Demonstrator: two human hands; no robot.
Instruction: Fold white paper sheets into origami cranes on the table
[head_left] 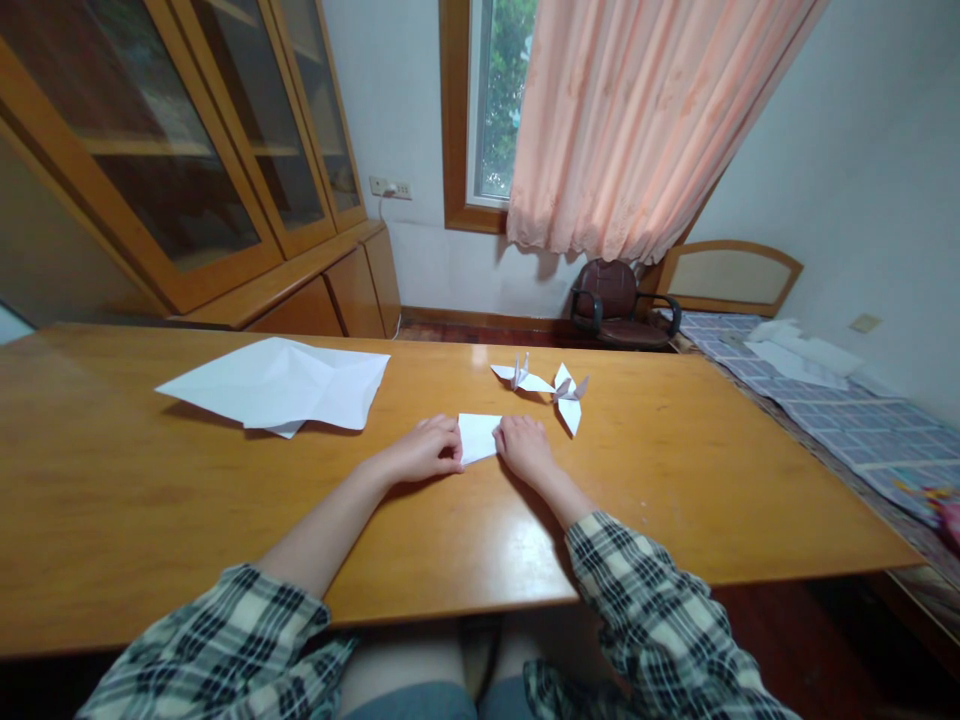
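Note:
A small folded sheet of white paper lies flat on the wooden table, between my two hands. My left hand pinches its left edge, thumb and fingers closed at the near left corner. On the right edge, the curled fingers of my right hand press down on the paper. Just beyond my right hand stand two folded white paper cranes, one with its wings spread and a second touching or nearly touching it on the right.
Larger creased white sheets lie at the table's left. A glass-fronted cabinet stands behind on the left. Beyond the far edge are a brown armchair and a pink curtain. To the right is a bed with a checked cover.

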